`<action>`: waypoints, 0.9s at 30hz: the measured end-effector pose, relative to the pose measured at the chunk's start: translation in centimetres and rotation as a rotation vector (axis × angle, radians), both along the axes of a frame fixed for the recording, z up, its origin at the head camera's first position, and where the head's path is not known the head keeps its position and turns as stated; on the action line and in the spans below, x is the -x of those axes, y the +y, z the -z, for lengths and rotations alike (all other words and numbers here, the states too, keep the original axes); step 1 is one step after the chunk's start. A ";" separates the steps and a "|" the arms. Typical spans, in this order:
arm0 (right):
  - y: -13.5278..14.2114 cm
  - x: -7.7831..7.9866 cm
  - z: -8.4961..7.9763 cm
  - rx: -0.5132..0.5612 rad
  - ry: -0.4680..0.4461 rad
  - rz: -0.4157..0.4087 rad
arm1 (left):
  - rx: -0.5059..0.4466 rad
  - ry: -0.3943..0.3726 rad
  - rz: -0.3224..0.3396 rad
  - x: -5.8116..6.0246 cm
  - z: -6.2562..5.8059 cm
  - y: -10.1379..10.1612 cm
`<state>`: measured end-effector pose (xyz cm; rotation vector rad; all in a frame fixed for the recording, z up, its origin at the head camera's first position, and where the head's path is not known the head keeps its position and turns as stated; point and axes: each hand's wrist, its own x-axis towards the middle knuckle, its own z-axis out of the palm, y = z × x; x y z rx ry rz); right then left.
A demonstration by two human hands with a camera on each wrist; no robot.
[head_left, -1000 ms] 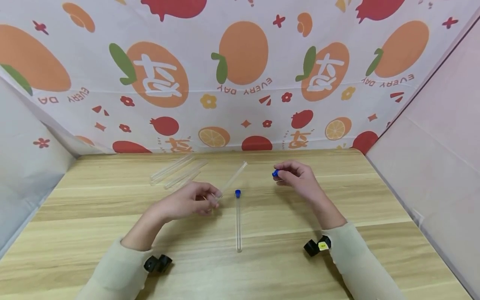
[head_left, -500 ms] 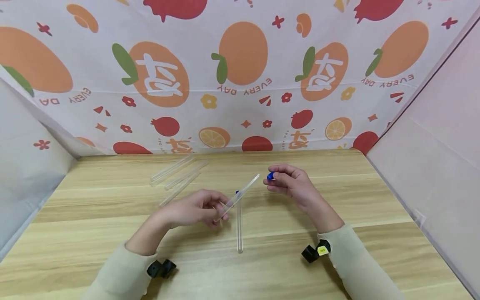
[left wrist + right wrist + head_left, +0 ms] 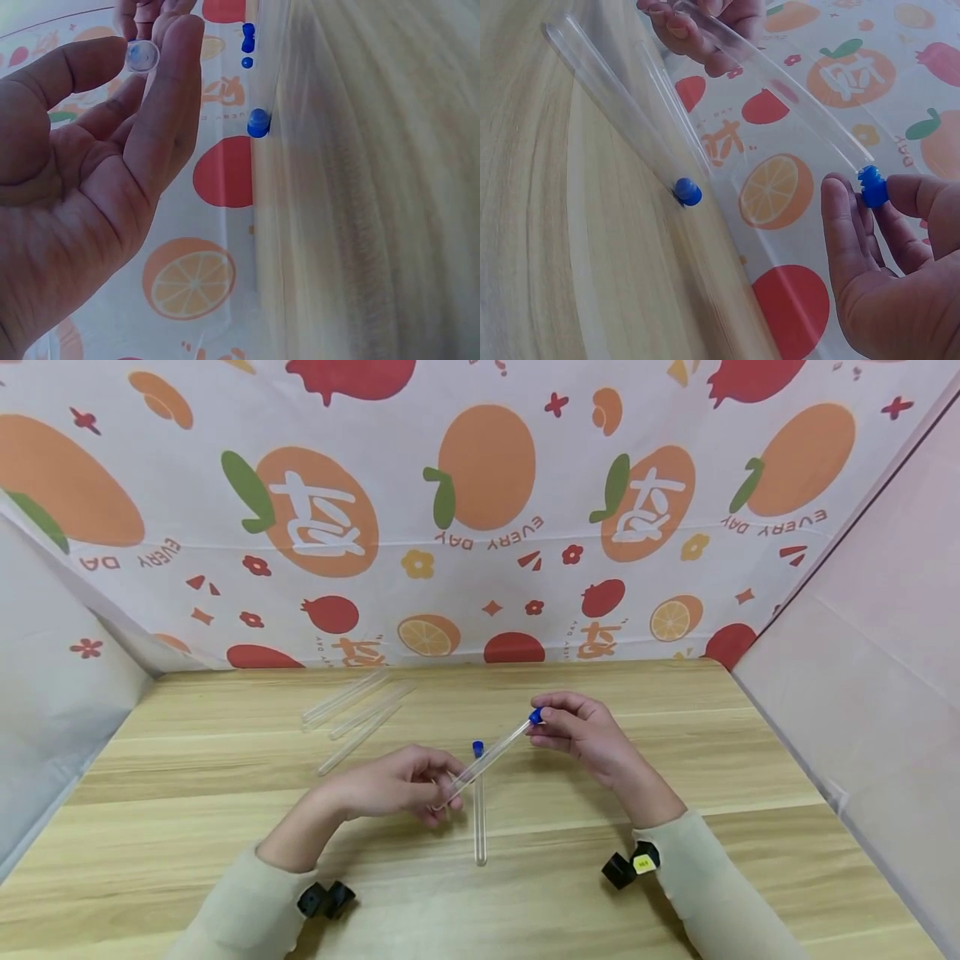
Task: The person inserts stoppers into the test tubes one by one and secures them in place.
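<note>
One clear tube [image 3: 506, 747] is pinched in the person's left grip [image 3: 408, 787], with the thumb on one side and fingers on the other. The tube is up in the air, tilted, and its high end points at the right grip [image 3: 588, 733]. That one is holding a small blue stopper [image 3: 536, 716] between thumb and fingers. The stopper is right at the mouth of the tube, but I cannot tell if its tip is inside.

Under the held tube, a second tube [image 3: 481, 827] lies on the wooden tabletop [image 3: 555, 893]. Its round end points at the person, and a blue cap [image 3: 477, 747] sits on its far end. A look from the left wrist also shows small blue bits [image 3: 248, 37], too tiny to name. Over to the left, near the back, a few more clear tubes [image 3: 360, 740] lie slanted, close to each other.

Both arms wear pale sleeves [image 3: 727, 885], and each has a black gadget [image 3: 326, 900] near the wrist. The right one has a yellow sticker [image 3: 643, 863]. Behind the tabletop hangs a white cloth [image 3: 480, 560] with oranges, red fruit, green leaves and little flowers.
</note>
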<state>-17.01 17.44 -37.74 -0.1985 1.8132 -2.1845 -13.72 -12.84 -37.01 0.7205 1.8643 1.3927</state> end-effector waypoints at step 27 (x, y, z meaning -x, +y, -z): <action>-1.1 -0.4 0.4 -0.036 0.021 -0.028 | -0.153 -0.186 -0.010 -0.3 0.7 1.4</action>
